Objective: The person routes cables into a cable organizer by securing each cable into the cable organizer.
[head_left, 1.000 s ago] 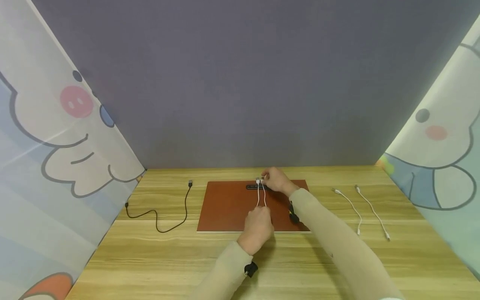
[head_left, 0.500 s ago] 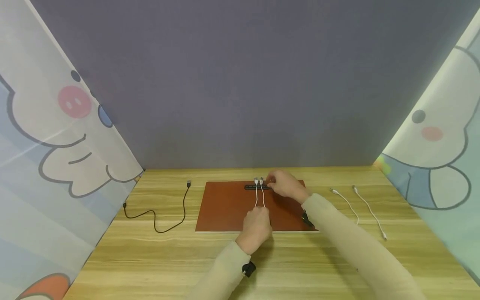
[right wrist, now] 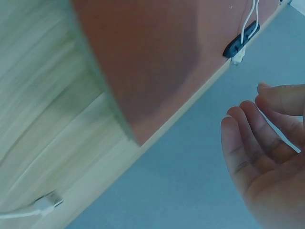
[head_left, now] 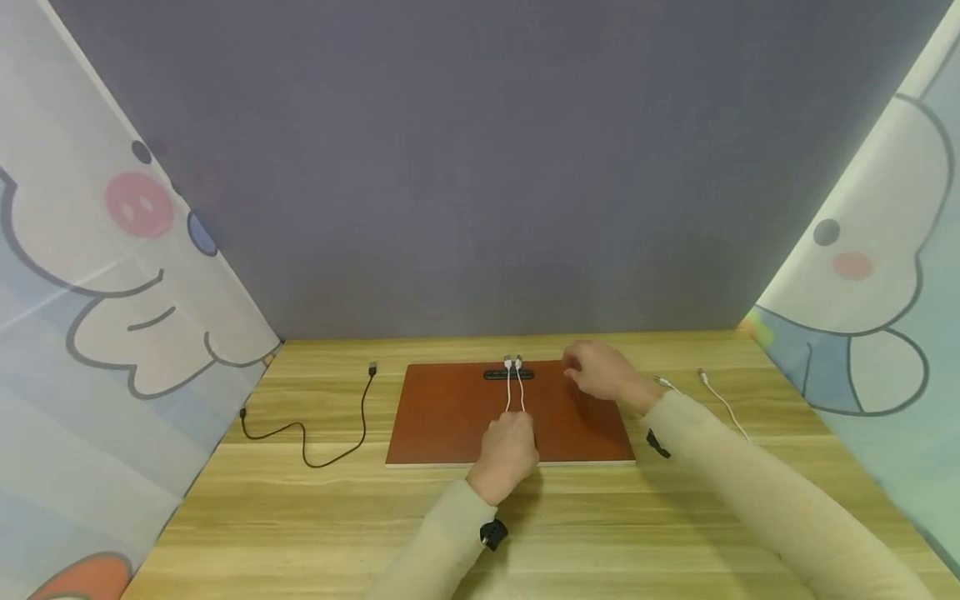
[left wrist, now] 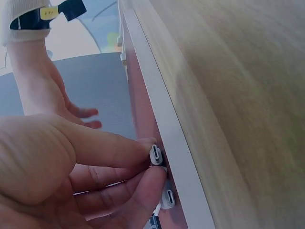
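Two white USB cables run side by side over a brown-red board. They sit in a black cable clip near its far edge, plugs pointing away. My left hand is at the board's near part; in the left wrist view its thumb and fingertip pinch one cable's USB-C connector. A second USB-C connector shows just beside those fingers. Above the board's far right corner, my right hand holds nothing, its fingers loosely bent, apart from the clip.
To the left, a black USB cable lies curved on the wooden table. Two more white cables lie right of the board, one with its plug showing; my right sleeve covers parts of both. A grey panel stands behind the table.
My right hand has left the clip and moved right, toward the board's far right corner. The left hand keeps its place at the cables. The view has shifted slightly.
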Demonstrator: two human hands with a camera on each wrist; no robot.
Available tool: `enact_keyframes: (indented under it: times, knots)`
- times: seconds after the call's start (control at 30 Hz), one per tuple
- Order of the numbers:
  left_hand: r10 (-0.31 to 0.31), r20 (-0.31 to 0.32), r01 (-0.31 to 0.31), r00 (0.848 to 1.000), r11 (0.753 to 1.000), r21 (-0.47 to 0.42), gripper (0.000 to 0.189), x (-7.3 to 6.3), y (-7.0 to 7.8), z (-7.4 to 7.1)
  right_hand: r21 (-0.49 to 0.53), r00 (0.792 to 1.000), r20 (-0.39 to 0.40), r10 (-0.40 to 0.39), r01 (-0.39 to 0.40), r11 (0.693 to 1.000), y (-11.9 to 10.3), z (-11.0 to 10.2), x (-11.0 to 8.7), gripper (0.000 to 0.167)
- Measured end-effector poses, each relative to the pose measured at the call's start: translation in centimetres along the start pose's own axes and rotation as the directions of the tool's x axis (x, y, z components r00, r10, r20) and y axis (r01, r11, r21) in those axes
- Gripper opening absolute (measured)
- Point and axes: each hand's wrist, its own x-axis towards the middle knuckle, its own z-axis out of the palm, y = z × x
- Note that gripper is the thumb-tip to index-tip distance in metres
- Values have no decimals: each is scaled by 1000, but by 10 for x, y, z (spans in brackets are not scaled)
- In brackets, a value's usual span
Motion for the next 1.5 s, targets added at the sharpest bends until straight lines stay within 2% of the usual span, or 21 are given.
enact_keyframes:
  times: [0.23,0.33,0.43,0.57,0.7,1.17,1.5]
  knots:
    - [29,0,-29,1000,998,-51,40,3,-6,-3,7,1000,-27,12,-12,1000,18,-14,-15,12]
    - [26,14,-25,1000,998,-58,39,3,-7,-4,3,999,-38,20,-19,1000,26,-21,-20,11]
    - [28,23,-27,999,998,-53,36,0,-5,-5,-42,999,-43,32,-34,999,37,-27,-27,14]
    - [39,21,-38,999,998,-44,32,-1,-3,-5,-94,998,-26,61,-64,994,52,-33,-35,20]
    - [33,28,-32,999,998,-47,32,-1,-3,-5,-105,996,-2,93,-92,990,63,-36,-39,22]
    - [20,43,-18,999,999,-42,31,0,-1,-3,-124,978,32,208,-202,971,100,-27,-49,33]
    - [13,35,-12,999,999,-30,31,0,-2,-2,-120,947,136,291,-276,954,114,-19,-48,27]
